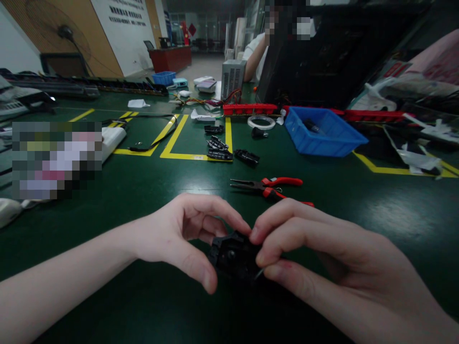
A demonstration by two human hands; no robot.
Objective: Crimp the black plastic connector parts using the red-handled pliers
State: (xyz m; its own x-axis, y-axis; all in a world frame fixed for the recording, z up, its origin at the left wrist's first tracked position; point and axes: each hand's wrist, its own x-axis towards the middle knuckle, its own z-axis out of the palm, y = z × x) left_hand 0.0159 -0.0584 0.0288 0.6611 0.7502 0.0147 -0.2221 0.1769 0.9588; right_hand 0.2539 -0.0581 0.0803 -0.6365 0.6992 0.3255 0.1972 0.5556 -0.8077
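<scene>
A black moulded plastic part point(234, 255) is held low over the green bench, its hollow side toward me. Around its left side and far edge curl the fingers of my left hand point(186, 239), with the thumb along the near left. My right hand point(308, 248) pinches a thin metal pin point(258, 274) between thumb and fingers at the part's right edge. The pin's far end is hidden in the grip. Just beyond my hands lie long-nose pliers point(265, 185) with red handles, jaws pointing left.
Several small black parts point(219, 154) lie by yellow tape lines. A blue bin point(322, 134) holding dark pieces stands at right, near a tape roll point(261, 123). A dark monitor point(322, 57) rises behind; a person point(256, 55) sits across the bench. A white power strip point(114, 138) is at left.
</scene>
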